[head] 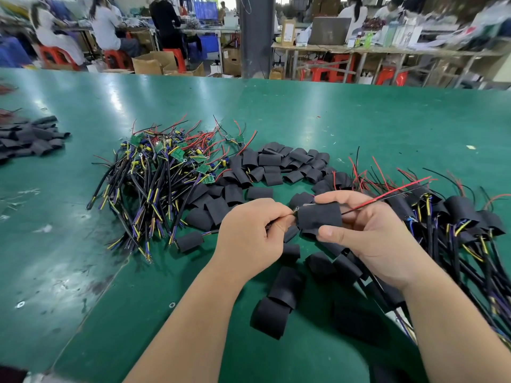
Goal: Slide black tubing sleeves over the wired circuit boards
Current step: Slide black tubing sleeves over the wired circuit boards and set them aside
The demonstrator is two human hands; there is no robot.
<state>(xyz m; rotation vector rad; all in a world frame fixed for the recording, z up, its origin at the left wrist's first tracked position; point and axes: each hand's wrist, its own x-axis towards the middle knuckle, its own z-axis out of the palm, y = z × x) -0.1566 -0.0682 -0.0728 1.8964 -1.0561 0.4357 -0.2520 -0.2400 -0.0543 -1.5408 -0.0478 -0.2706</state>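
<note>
My right hand [370,233] pinches a black tubing sleeve [319,218] between thumb and fingers, above the green table. Thin red and black wires [387,196] stick out of its right end. My left hand [249,233] grips the cable at the sleeve's left end, where a small metal ring terminal [296,209] shows. The board itself is hidden inside the sleeve. A heap of bare green wired circuit boards [166,172] lies to the left. Loose black sleeves [276,167] are scattered behind and below my hands.
Sleeved assemblies [464,225] with cables pile up at the right. Another stack of black sleeves [30,138] sits at the far left edge. The green table [359,120] stretches back to workbenches, red stools and seated people.
</note>
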